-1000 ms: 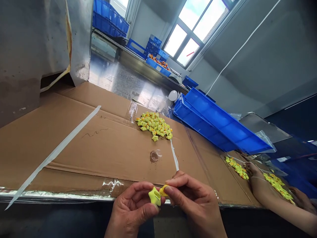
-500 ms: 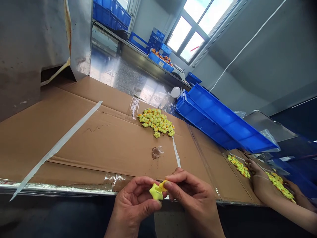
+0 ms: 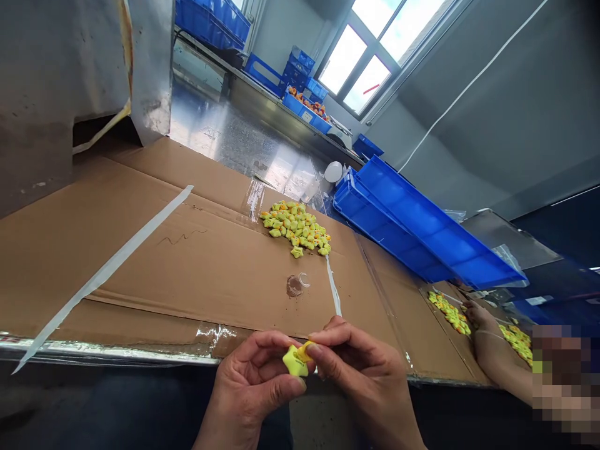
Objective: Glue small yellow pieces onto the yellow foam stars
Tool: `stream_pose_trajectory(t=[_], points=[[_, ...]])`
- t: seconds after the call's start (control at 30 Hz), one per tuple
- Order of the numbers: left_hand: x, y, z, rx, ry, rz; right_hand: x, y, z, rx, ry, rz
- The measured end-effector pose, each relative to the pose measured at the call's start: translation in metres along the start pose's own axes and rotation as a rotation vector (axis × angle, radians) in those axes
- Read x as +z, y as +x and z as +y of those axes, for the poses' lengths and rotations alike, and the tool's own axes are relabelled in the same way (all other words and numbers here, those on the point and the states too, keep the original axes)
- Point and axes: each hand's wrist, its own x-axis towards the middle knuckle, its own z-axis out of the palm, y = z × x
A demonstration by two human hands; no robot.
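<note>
Near the table's front edge, my left hand (image 3: pixel 257 381) pinches a small yellow-green star-shaped piece (image 3: pixel 294 362) with dark print on its face. My right hand (image 3: pixel 359 369) is closed on a small darker yellow piece (image 3: pixel 304 351) that touches the star's upper right side; I cannot tell whether the two are joined. Beyond my hands a pile of similar yellow-green stars (image 3: pixel 297 226), some with orange parts, lies on the cardboard (image 3: pixel 225 269). Between the pile and my hands are a brown round patch (image 3: pixel 294 286) and a clear curved bit (image 3: pixel 304 280).
Stacked blue bins (image 3: pixel 422 225) stand at the back right. A co-worker's hand (image 3: pixel 485 331) rests by more yellow pieces (image 3: pixel 449 312) at the right. White tape strips (image 3: pixel 112 269) cross the cardboard. A metal housing (image 3: pixel 122 75) rises at the left.
The view has shifted slightly. My hands keep hold of the star and the darker yellow piece, which sits slightly further left against the star.
</note>
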Motion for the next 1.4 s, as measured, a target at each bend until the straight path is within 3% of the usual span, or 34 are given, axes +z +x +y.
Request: stream_pose_trajectory(t=[0.23, 0.63, 1.13, 1.3, 1.4], points=[[-0.003, 0.0, -0.002, 0.001, 0.01, -0.011, -0.007, 0.0, 0.003, -0.14, -0.18, -0.064], [-0.002, -0.002, -0.003, 0.007, 0.057, 0.03, -0.007, 0.001, -0.003, -0.247, -0.279, -0.103], [-0.009, 0.0, -0.012, 0.001, 0.083, 0.04, -0.007, 0.0, -0.003, -0.247, -0.31, -0.108], [-0.006, 0.002, -0.005, 0.0, 0.061, 0.031, -0.007, -0.001, 0.001, -0.184, -0.128, -0.055], [-0.002, -0.001, 0.002, -0.134, 0.056, 0.076, -0.003, -0.004, 0.005, -0.148, -0.015, 0.011]])
